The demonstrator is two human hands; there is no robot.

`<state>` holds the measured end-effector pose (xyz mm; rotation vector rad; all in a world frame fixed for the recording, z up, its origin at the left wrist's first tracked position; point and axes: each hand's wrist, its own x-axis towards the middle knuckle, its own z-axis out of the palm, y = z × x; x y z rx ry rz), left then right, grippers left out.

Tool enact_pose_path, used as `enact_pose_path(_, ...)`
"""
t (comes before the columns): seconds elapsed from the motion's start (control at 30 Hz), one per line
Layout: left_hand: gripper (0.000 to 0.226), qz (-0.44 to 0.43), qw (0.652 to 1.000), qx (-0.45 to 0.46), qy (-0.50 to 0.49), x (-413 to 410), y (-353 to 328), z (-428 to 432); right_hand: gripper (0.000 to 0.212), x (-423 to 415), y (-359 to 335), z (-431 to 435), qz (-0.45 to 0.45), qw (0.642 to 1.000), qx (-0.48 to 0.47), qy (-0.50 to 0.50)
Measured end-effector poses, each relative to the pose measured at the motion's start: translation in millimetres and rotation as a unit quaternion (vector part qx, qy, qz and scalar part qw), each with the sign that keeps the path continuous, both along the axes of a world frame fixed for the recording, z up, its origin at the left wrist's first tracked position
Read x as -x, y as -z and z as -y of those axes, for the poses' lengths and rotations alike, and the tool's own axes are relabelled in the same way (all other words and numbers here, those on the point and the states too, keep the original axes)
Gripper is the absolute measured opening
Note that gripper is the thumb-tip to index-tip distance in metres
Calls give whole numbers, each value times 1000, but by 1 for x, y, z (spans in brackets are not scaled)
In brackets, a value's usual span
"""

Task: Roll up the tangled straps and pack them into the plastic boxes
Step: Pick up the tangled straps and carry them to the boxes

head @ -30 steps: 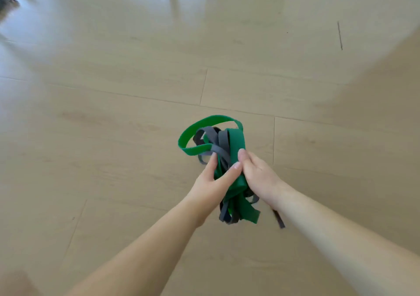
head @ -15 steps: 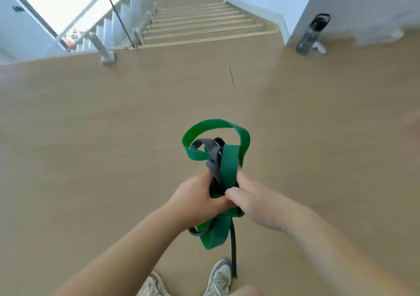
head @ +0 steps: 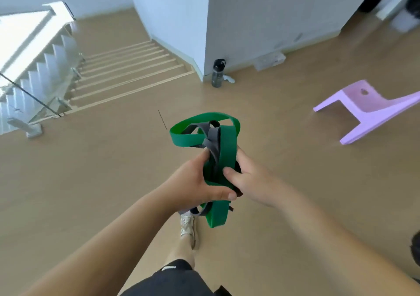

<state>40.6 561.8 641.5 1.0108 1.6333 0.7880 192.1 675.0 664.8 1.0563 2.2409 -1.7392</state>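
A tangled bundle of wide green straps [head: 223, 145] and narrower grey straps [head: 213, 140] is held up in front of me, above a wooden floor. My left hand [head: 195, 182] grips the bundle from the left, thumb across its lower part. From the right, my right hand [head: 247, 182] grips the same bundle, thumb lying over the green strap. A green loop sticks out above the hands and a green end hangs below them. No plastic boxes are in view.
A lilac plastic stool [head: 372, 109] stands on the floor at the right. A dark water bottle [head: 217, 74] stands by the white wall corner. A staircase [head: 127, 68] with a glass railing [head: 34, 91] descends at the left. My leg and white shoe [head: 187, 226] show below.
The view has swung up and to the right, bringing the stairs, bottle and stool into sight. Both hands keep hold of the strap bundle and have shifted their hold slightly.
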Motion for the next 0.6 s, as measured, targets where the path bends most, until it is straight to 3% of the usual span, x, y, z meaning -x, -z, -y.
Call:
enact_pose_path(0.17,67,-76,996,-29,27,4,-9,-139,56,-1,-22,-114,19,998,-32,59)
enact_pose_path(0.27,71,-93,993,-41,57,2,-17,-221,50,-8,-34,-187,11,994,-37,100)
enact_pose_path(0.6,71,-155,982,-67,81,-33,-29,-517,47,-60,-23,-467,-84,982,-21,170)
